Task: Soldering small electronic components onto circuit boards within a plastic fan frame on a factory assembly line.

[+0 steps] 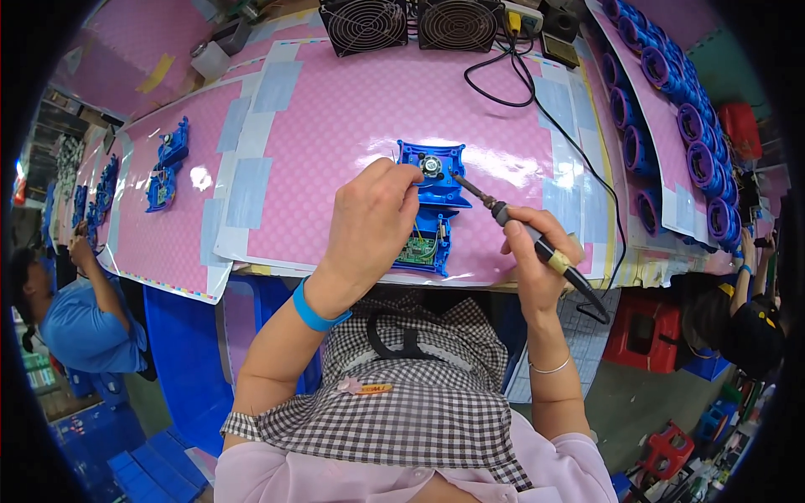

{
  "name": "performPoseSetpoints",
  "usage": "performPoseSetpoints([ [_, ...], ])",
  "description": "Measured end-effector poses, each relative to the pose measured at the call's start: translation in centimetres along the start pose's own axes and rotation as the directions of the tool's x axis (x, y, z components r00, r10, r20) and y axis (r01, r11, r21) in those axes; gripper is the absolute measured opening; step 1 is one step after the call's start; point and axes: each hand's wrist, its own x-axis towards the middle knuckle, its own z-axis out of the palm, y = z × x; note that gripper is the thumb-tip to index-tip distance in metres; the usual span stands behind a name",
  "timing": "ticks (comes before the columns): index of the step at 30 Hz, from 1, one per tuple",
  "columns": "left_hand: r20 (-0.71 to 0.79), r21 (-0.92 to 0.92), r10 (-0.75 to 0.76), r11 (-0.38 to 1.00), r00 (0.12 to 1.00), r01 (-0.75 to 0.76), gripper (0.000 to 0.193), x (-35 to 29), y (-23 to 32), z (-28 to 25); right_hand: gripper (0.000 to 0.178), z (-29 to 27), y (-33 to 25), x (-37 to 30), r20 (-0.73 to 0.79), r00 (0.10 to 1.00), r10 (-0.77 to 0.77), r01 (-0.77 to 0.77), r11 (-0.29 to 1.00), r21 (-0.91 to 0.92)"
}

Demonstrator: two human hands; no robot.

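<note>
My right hand [541, 251] grips a soldering iron [496, 210] by its dark handle. The iron's tip points up and left, at the right side of a blue plastic shell [444, 199]; I cannot tell if it touches. A round speaker [433, 167] sits inside that shell. At the shell's left edge my left hand [365, 218] is closed in a pinch, and what its fingertips hold is too small to make out. Just below lies a second blue shell half [444, 220] with a green circuit board [417, 251] and thin wires, partly behind my left hand.
Two fans [366, 27] stand at the table's far edge. The iron's black cable [587, 159] loops along the right. More blue assemblies [173, 147] lie left. Rows of blue and purple round housings [700, 163] fill a right-hand shelf. Co-workers [88, 314] sit at both sides.
</note>
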Motion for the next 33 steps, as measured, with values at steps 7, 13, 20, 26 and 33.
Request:
performPoseSetpoints([
  [7, 0.022, -0.026, 0.065, 0.998, 0.998, -0.065, 0.016, 0.6, 0.0, 1.7, 0.014, -0.6, 0.8, 0.7, 0.078, 0.997, -0.023, 0.026, 0.999, -0.042],
  [13, 0.081, -0.058, 0.047, 0.997, 0.996, -0.043, 0.015, 0.9, 0.0, 2.0, 0.013, -0.4, 0.7, 0.7, 0.088, 0.996, -0.022, 0.028, 0.998, -0.065],
  [20, 0.093, -0.042, 0.038, 0.999, 0.995, -0.034, 0.016, 0.9, 0.0, 2.0, 0.013, -0.4, 0.8, 0.8, 0.093, 0.994, -0.056, 0.063, 0.996, -0.067],
  [26, 0.084, -0.049, 0.053, 0.998, 0.995, -0.049, 0.017, 0.9, -0.1, 2.2, 0.013, -0.4, 0.6, 0.8, 0.089, 0.995, -0.053, 0.060, 0.995, -0.075],
  [33, 0.058, -0.034, 0.030, 0.999, 0.998, -0.028, 0.016, 1.0, -0.1, 2.8, 0.013, -0.4, 0.5, 0.9, 0.103, 0.994, -0.038, 0.047, 0.996, -0.079],
])
